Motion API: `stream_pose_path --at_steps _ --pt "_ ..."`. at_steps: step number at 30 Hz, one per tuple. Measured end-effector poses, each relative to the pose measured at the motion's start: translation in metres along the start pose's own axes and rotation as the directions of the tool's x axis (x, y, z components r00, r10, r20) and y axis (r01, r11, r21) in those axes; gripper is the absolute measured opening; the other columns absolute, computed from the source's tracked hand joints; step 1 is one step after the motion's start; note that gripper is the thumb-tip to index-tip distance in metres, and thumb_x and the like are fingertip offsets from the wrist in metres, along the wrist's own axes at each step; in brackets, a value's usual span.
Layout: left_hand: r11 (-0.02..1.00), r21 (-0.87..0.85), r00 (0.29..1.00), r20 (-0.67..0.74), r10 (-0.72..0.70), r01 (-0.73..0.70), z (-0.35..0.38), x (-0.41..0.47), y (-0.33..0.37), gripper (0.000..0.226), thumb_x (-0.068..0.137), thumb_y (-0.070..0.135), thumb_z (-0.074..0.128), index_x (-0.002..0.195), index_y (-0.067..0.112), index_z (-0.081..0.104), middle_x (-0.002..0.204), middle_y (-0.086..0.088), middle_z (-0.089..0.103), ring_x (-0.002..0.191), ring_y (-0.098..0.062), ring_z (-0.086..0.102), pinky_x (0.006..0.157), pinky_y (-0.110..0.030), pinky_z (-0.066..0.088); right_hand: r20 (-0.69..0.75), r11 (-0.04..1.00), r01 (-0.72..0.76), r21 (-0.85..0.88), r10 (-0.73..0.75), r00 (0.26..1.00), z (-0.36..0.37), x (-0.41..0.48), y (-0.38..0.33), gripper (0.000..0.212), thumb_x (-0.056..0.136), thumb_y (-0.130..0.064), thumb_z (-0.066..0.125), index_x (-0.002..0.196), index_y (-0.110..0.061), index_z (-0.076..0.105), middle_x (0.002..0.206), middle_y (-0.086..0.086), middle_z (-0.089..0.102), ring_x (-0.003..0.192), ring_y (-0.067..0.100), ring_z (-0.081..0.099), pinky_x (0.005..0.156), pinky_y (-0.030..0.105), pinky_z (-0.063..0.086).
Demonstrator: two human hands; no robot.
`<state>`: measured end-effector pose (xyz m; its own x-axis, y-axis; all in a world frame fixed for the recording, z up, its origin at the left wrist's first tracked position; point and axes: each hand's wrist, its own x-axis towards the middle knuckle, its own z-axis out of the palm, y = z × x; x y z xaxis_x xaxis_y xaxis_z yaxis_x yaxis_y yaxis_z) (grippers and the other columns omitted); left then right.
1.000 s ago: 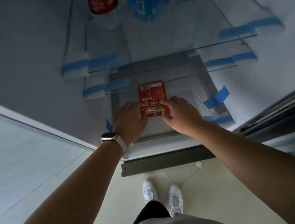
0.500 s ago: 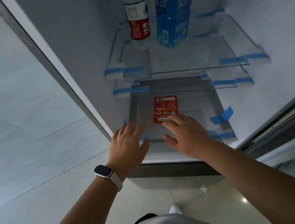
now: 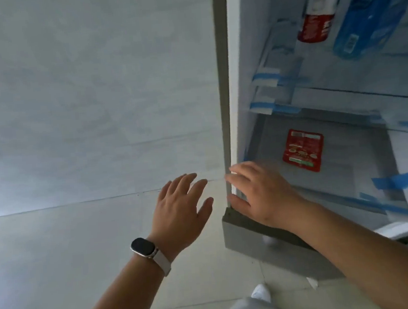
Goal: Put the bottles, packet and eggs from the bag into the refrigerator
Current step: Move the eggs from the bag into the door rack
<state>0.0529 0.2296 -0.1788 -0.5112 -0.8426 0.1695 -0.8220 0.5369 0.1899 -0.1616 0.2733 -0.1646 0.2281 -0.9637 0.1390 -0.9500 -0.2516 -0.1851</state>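
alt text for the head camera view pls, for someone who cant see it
A red packet lies flat on the floor of an open refrigerator, below a glass shelf holding a red-labelled bottle and a blue carton. The person's left hand and right hand hover open and empty near its lower front corner.

Packet (image 3: 302,150) on refrigerator floor (image 3: 361,165), bottles (image 3: 315,19) shelved above

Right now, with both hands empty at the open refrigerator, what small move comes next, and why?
Probably turn to the bag, out of view, for the eggs. The left hand and right hand are open and empty; the flat red packet lies on the refrigerator floor; the red-labelled bottle and blue container stand on the glass shelf above. No eggs show inside.
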Motion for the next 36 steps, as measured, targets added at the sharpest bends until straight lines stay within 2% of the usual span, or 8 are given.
stream_pose_path --at_steps 5,9,18,27,36 --pt "0.988 0.049 0.989 -0.042 -0.145 0.147 -0.032 -0.075 -0.068 0.049 0.094 0.052 0.04 0.128 0.023 0.061 0.136 -0.003 0.059 0.128 -0.027 0.052 0.108 -0.042 0.038 0.054 0.984 0.18 -0.004 -0.179 0.982 0.015 0.04 -0.08 0.051 0.095 -0.048 0.037 0.123 -0.012 0.061 0.126 0.011 0.061 0.116 0.03 0.056 0.092 0.046 0.051" --pt "0.964 0.093 0.967 -0.086 -0.241 0.249 -0.065 -0.135 -0.117 0.05 0.094 0.051 0.039 0.128 0.022 0.062 0.136 -0.004 0.06 0.128 -0.027 0.052 0.106 -0.043 0.04 0.026 0.953 0.304 0.014 -0.304 0.952 0.023 0.06 -0.157 0.049 0.092 -0.046 0.04 0.116 -0.01 0.063 0.119 0.011 0.063 0.109 0.032 0.058 0.086 0.044 0.051" --pt "0.853 0.18 0.868 -0.194 -0.457 0.489 -0.131 -0.286 -0.197 0.052 0.094 0.054 0.038 0.13 0.024 0.06 0.137 -0.003 0.059 0.128 -0.028 0.053 0.106 -0.044 0.04 -0.046 0.827 0.562 0.026 -0.56 0.827 0.035 0.078 -0.336 0.05 0.091 -0.046 0.039 0.115 -0.011 0.065 0.118 0.013 0.065 0.108 0.033 0.061 0.086 0.045 0.051" --pt "0.664 0.15 0.672 -0.319 -0.668 0.732 -0.172 -0.42 -0.242 0.052 0.094 0.054 0.038 0.129 0.023 0.061 0.133 -0.002 0.062 0.125 -0.028 0.055 0.104 -0.045 0.043 -0.038 0.608 0.791 0.073 -0.791 0.611 0.056 0.082 -0.496 0.051 0.091 -0.048 0.039 0.122 -0.014 0.062 0.123 0.011 0.063 0.112 0.033 0.059 0.089 0.045 0.05" --pt "0.435 0.059 0.427 -0.351 -0.834 0.898 -0.164 -0.484 -0.279 0.05 0.092 0.052 0.041 0.129 0.024 0.06 0.133 -0.001 0.061 0.127 -0.027 0.052 0.106 -0.046 0.04 0.032 0.37 0.923 0.104 -0.929 0.369 0.096 0.112 -0.597 0.052 0.092 -0.049 0.039 0.125 -0.016 0.061 0.125 0.008 0.063 0.116 0.03 0.058 0.092 0.043 0.048"
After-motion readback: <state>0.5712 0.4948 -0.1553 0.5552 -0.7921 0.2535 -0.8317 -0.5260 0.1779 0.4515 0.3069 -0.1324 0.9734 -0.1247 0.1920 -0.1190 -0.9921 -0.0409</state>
